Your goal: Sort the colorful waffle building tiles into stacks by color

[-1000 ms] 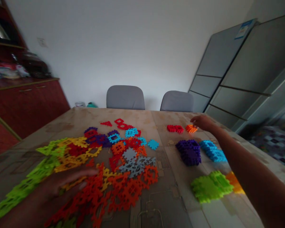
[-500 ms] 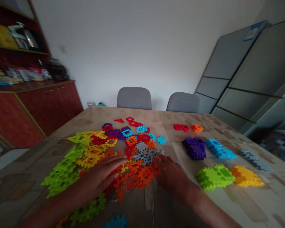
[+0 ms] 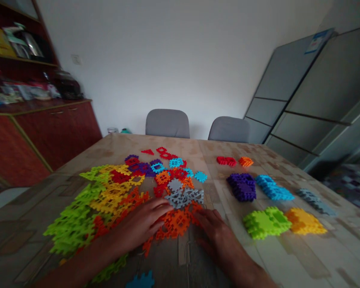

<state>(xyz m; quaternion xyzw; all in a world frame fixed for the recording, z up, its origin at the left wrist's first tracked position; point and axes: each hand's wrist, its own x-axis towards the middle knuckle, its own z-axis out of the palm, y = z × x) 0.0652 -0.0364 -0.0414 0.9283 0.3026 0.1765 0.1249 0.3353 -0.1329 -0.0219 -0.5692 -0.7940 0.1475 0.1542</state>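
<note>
My left hand (image 3: 145,218) is over the orange interlocking plastic pieces (image 3: 178,224), its fingers stretched out and the thumb apart, with no piece visibly held. From the right, the extended fingers of my right hand (image 3: 217,234) touch the edge of the same orange pieces, its thumb lower and apart. Just beyond both hands lie grey pieces (image 3: 184,198). Left of my left hand spread yellow pieces (image 3: 108,196) and green pieces (image 3: 75,220). Farther back are loose red, purple and light-blue pieces (image 3: 176,162).
On the table's right side are stacks sorted by colour: purple (image 3: 242,187), light blue (image 3: 274,188), green (image 3: 267,223), yellow (image 3: 306,221), grey (image 3: 315,201), red (image 3: 226,161) and orange (image 3: 246,161). A blue piece (image 3: 141,280) lies at the near edge. Two grey chairs (image 3: 167,123) stand behind the table.
My right hand has come back from the small orange stack at the far right to the orange pieces in the middle. My left hand has moved rightward over them. The view has shifted.
</note>
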